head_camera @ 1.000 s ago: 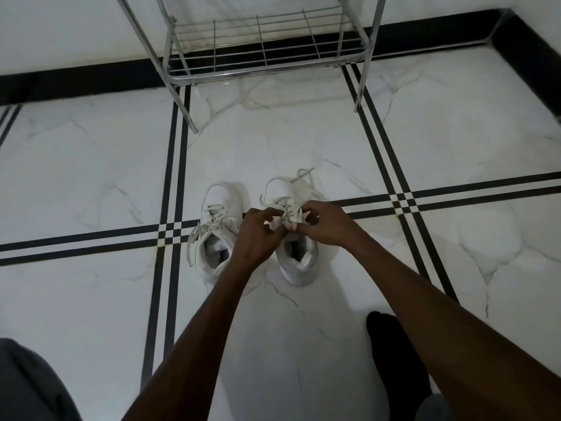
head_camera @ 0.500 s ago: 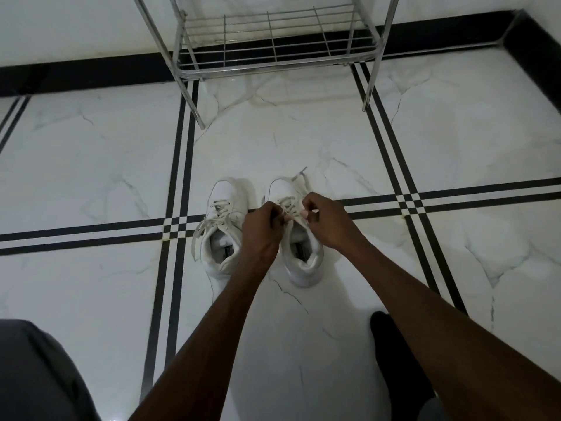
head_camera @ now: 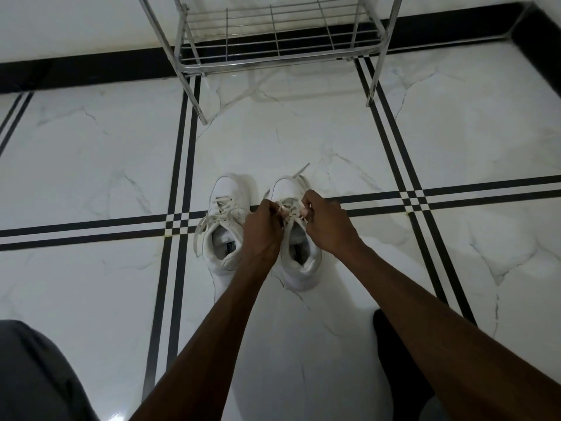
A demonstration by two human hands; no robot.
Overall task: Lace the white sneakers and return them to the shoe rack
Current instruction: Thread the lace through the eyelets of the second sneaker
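Note:
Two white sneakers stand side by side on the marble floor, toes pointing away from me. The left sneaker [head_camera: 222, 235] has its laces crossed and hanging loose over its side. Over the right sneaker [head_camera: 299, 253] both my hands work the white lace [head_camera: 290, 209]. My left hand [head_camera: 261, 227] pinches the lace with curled fingers on the shoe's left side. My right hand [head_camera: 326, 223] pinches it on the right. A loose lace end [head_camera: 301, 171] trails past the toe. The metal shoe rack [head_camera: 273, 41] stands beyond the shoes, its lowest wire shelf bare.
The rack's legs [head_camera: 198, 101] reach the floor just beyond the shoes. A black skirting [head_camera: 76, 71] runs along the white wall. My dark-socked foot [head_camera: 394, 354] rests at lower right and my grey-clad knee [head_camera: 30, 375] at lower left.
My view has tilted so the shoes and rack sit lower in frame. Both hands moved slightly toward the right sneaker's toe, still pinching its lace.

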